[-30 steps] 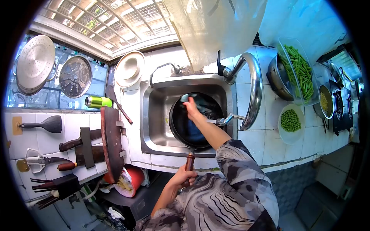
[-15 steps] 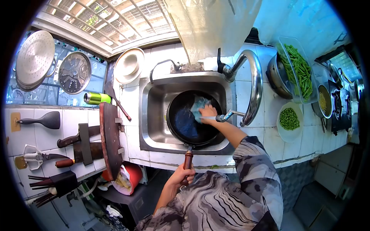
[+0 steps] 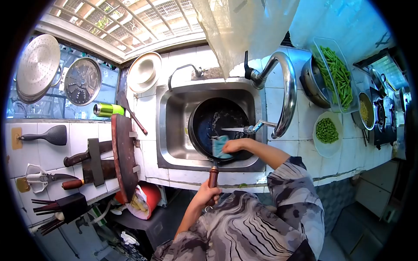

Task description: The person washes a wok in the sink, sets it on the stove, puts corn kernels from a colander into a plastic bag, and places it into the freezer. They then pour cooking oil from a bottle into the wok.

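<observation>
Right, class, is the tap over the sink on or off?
On: water streams from the nozzle of the tap into the black pan.

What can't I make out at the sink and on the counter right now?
All in the head view:
- Sink floor under the pan: hidden by the pan.
- Right palm: hidden by the back of the right hand, which grips the blue cloth.
- Part of the wooden handle: covered by the left hand.
- Inside of the steel pot: partly behind the bean tub.
</observation>
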The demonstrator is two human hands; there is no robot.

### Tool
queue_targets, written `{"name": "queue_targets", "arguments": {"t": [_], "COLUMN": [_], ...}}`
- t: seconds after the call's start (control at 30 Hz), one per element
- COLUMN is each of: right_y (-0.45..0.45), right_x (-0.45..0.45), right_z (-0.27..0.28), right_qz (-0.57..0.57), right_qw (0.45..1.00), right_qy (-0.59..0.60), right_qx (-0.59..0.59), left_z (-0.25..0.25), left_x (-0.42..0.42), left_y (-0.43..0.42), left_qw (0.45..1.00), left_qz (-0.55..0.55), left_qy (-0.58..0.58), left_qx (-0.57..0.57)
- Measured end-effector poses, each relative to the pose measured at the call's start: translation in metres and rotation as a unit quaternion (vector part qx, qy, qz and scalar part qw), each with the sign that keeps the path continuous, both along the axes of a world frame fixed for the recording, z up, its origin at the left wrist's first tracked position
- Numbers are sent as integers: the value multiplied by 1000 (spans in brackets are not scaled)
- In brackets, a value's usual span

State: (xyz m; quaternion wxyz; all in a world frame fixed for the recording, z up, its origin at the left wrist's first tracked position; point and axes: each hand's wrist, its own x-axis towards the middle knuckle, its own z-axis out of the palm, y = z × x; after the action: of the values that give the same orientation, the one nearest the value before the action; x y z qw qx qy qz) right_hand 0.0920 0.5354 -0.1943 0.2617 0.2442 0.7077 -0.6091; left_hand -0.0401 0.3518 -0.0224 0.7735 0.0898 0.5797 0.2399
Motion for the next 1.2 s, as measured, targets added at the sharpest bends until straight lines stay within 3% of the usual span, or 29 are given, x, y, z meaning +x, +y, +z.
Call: {"name": "queue_targets", "arguments": {"t": [0.07,0.13,0.17,0.2,0.27,0.33,0.37,0.4,0.43,0.5,0.6,0.63,0.73,0.77,0.87,0.93,1.0,1.07,1.13,1.2], "right_y": [16,19,22,27,41,53,65,72,72,60,19,4,-21,-19,0,25,41,27,1,-23], "right_x": [24,29,31,20,-15,-65,-90,-103,-111,-123,-103,-97,-60,-59,-81,-106,-111,-110,-92,-50], "right_z": [52,72,11,-9,-33,-67,-118,-101,-92,-83,-43,-18,23,32,32,28,29,34,37,47], "right_qz": [26,-219,-151,-148,-374,-685,-728,-797,-808,-720,-498,-539,-451,-452,-476,-569,-655,-659,-533,-453], "right_qw": [974,917,863,862,779,658,611,562,490,491,601,578,742,742,639,490,450,454,571,732], "right_qy": [-43,-36,28,32,-16,148,113,223,251,342,379,283,164,162,328,421,360,354,313,182], "right_qx": [219,332,482,484,502,275,290,4,-211,-351,-498,-543,-468,-468,-508,-509,-488,-485,-541,-476], "left_z": [-2,1,3,3,3,4,2,1,2,2,4,3,2,3,5,7,4,-5,-1,0], "left_x": [-1,1,1,1,1,0,-1,-2,-3,-2,-1,-1,-1,0,0,4,6,5,6,7], "left_y": [0,4,7,8,9,10,10,10,10,7,5,3,3,1,1,1,-3,-8,-4,-8], "left_qw": [999,999,1000,1000,1000,1000,999,999,999,999,999,999,999,998,997,999,1000,1000,999,998], "left_qz": [30,22,15,19,0,6,3,-3,8,-1,-4,4,18,25,35,22,5,-17,-22,-26], "left_qy": [-38,-33,-24,-22,-24,-19,-29,-40,-46,-32,-29,-32,-39,-43,-60,-36,-9,21,37,48], "left_qx": [1,1,0,2,-16,-18,-19,-20,-27,-27,-30,-30,-30,-39,-30,-18,-11,13,17,14]}}
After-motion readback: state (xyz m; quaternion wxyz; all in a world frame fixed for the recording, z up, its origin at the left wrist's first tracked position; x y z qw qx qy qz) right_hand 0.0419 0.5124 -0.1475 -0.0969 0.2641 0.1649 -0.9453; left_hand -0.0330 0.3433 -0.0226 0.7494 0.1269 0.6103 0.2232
